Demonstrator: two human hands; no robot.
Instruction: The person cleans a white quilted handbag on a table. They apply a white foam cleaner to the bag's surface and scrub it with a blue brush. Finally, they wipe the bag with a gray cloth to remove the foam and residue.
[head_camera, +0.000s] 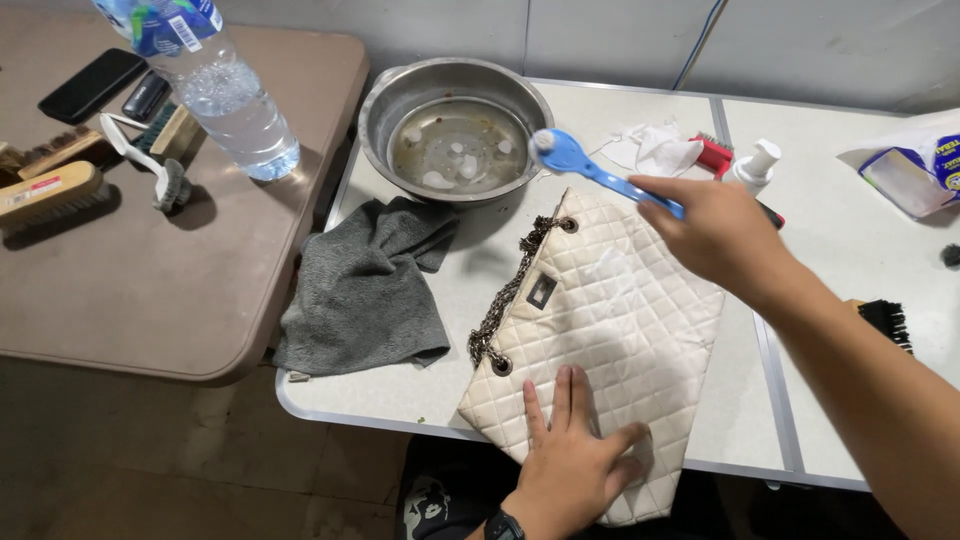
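While the left hand (572, 462) lies flat, fingers spread, pressing down on the near end of the cream quilted leather handbag (600, 340), the right hand (712, 228) is wrapped tight around the handle of a blue plastic brush (590, 170). Brush head is up in the air, hovering right at the rim of the round steel bowl (455, 130), which has a bit of murky, sudsy water in the bottom. Bag sits on the white folding table (740, 420), dark chain strap bunched along its left edge, metal clasp facing up. Just left of it there's a crumpled grey cloth (365, 290), hanging partly off the table edge. Behind the right hand: a wadded white tissue (650, 148) and a small white pump bottle (755, 165). Over on the brown table (150, 290) sit a clear plastic water bottle (215, 85) and a wooden brush (50, 195).
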